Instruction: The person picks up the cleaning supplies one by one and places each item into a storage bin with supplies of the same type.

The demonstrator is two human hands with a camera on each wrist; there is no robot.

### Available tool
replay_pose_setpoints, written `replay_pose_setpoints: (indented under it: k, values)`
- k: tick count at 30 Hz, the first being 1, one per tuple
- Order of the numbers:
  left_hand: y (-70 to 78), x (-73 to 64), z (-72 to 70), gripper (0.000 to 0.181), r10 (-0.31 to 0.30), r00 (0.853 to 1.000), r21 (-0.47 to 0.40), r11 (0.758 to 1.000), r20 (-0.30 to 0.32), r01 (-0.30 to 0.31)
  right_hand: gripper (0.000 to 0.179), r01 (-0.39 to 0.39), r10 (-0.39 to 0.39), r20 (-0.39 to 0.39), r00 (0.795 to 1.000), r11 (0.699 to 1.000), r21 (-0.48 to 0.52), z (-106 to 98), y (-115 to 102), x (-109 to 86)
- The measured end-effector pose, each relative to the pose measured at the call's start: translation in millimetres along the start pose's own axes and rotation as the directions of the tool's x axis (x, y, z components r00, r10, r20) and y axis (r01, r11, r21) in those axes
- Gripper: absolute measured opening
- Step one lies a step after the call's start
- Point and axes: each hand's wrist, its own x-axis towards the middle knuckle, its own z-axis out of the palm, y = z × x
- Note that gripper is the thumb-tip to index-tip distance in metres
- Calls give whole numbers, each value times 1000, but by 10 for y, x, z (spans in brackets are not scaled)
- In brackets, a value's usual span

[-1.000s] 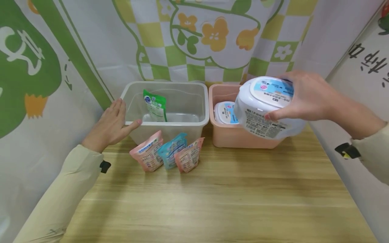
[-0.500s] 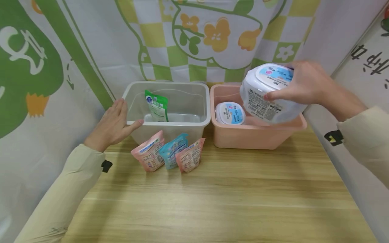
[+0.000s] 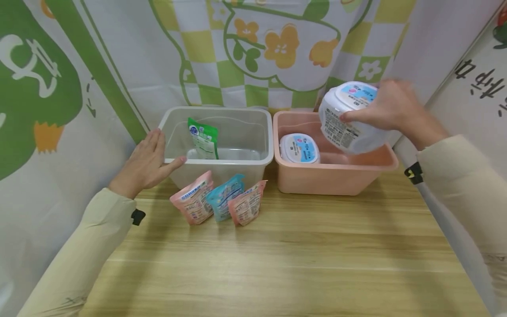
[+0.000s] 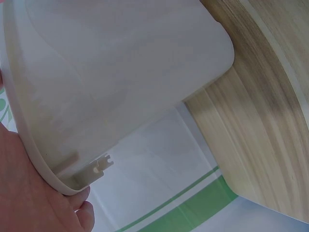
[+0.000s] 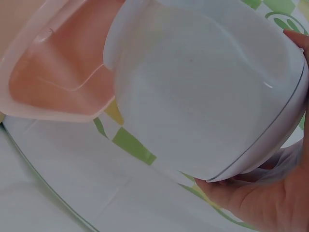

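Observation:
My right hand (image 3: 394, 110) grips a white lidded plastic tub (image 3: 348, 119) by its lid end, thumb on the near side. Tilted, with a blue-and-white label on the lid, it hangs over the right part of the pink bin (image 3: 321, 180). Its smooth white body (image 5: 203, 92) fills much of the right wrist view, beside the bin. A similar tub (image 3: 299, 148) sits inside at the left. My left hand (image 3: 144, 165) rests on the left front corner of the grey bin (image 3: 222, 169), fingers extended along the side and thumb over the front rim.
A green pouch (image 3: 205, 140) leans inside the grey bin. In front of that bin stand a pink pouch (image 3: 195, 200), a blue pouch (image 3: 225, 198) and another pink pouch (image 3: 247, 204) on the wooden table (image 3: 285, 259). A patterned curtain (image 3: 257, 79) hangs close behind both bins.
My right hand has lifted the tub up and back from the pink bin's front side to over its right part, uncovering the tub inside. The left hand stays in place.

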Motion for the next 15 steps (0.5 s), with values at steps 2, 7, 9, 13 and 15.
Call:
replay_pose_setpoints:
  k: [2, 7, 9, 13, 15]
  values:
    - [-4, -1, 2, 110, 1, 1000, 0, 1000, -3, -1, 95, -18, 18, -7, 1000, 1000, 2, 36, 8, 15]
    - [-7, -2, 4, 110, -2, 1000, 6, 1000, 1, 2, 100, -56, 57, -36, 998, 998, 14, 120, 35, 49]
    - [-8, 0, 3, 110, -2, 1000, 9, 1000, 4, 2, 101, -77, 77, -44, 996, 997, 18, 148, 47, 64]
    - [-10, -1, 3, 111, -2, 1000, 12, 1000, 6, 2, 104, -112, 112, -59, 992, 994, 12, 204, 71, 88]
    - [-7, -4, 0, 111, -3, 1000, 11, 1000, 5, 3, 104, -126, 127, -71, 989, 992, 12, 232, 79, 97]
